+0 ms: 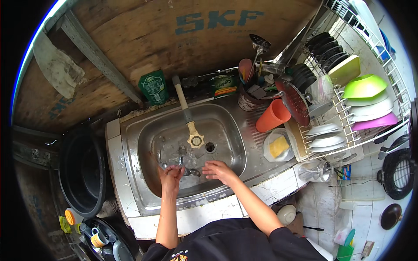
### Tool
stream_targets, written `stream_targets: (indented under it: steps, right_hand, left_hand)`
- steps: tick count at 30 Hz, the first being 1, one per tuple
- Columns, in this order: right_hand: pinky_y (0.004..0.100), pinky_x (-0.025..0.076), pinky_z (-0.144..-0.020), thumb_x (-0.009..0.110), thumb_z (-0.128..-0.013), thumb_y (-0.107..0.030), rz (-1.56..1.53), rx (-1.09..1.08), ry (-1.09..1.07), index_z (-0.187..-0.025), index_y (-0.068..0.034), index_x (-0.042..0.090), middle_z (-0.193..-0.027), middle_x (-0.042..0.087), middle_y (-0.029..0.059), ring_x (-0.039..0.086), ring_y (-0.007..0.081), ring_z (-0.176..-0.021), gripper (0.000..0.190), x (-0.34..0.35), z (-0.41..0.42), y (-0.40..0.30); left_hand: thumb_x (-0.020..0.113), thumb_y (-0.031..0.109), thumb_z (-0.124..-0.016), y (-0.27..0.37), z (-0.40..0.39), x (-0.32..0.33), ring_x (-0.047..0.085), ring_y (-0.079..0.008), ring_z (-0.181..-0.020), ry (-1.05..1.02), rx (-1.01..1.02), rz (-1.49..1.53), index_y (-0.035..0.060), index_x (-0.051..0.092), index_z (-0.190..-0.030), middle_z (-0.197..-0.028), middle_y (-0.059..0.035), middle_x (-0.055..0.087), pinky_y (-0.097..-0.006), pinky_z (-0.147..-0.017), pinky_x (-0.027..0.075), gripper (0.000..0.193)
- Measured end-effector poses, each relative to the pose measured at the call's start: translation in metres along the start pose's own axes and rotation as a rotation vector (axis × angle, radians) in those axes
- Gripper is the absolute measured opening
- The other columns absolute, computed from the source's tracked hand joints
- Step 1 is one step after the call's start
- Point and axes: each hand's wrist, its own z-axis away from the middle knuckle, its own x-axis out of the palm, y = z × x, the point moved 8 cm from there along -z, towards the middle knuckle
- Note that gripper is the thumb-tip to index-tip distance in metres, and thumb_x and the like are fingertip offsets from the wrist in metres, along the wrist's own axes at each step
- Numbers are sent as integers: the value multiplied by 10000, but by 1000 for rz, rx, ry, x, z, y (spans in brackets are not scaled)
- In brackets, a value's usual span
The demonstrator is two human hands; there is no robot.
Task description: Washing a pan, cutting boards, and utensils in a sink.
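Note:
Over the stainless steel sink (228, 130), my left hand (172, 174) hangs with its fingers spread and bent and nothing visibly held. Some metal spoons (192, 172) lie on the sink floor right beside its fingertips; whether they touch cannot be told. My right hand (218, 171) reaches in above the near right part of the basin, its fingers extended and bare. Between and beyond both hands is a beige plastic tap (196, 137) on a pipe from the wall side. The round drain hole (210, 147) is just right of the tap.
To the right stand an orange plastic cup (272, 115), a clear bowl with a yellow sponge (279, 146), and a white wire dish rack (346, 130) of plates and bowls. Green pouches (153, 87) line the back. A large black basin (83, 173) is at the left.

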Motion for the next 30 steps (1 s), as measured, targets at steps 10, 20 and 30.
stream_targets:
  steps: [10,20,30]
  right_hand:
    - [278,519,-685,622,-910,-161,-133,-248,120,-1056,-44,607,-923,663,41,621,108,-819,188,-12,-40,-26]
    - [244,530,-701,633,-899,-163,-79,-541,228,-1071,-17,652,-953,665,18,629,86,-864,227,-59,-16,-157]
    - [250,542,-685,612,-913,-171,-189,-333,95,-1068,-36,613,-927,638,7,603,92,-757,205,-37,-60,-84]
  left_hand:
    - [576,-17,-884,-34,36,19,665,-246,-831,-143,-201,-240,-92,564,-1015,-938,-167,638,-343,-814,578,151]
    - [597,168,-925,-49,-35,110,656,-154,-763,-471,-188,-480,-35,645,-1003,-892,-99,681,-263,-691,539,222]
    - [504,203,-975,-41,2,104,408,-61,-521,-605,-290,-732,-7,629,-1014,-652,17,492,-214,-456,301,248]
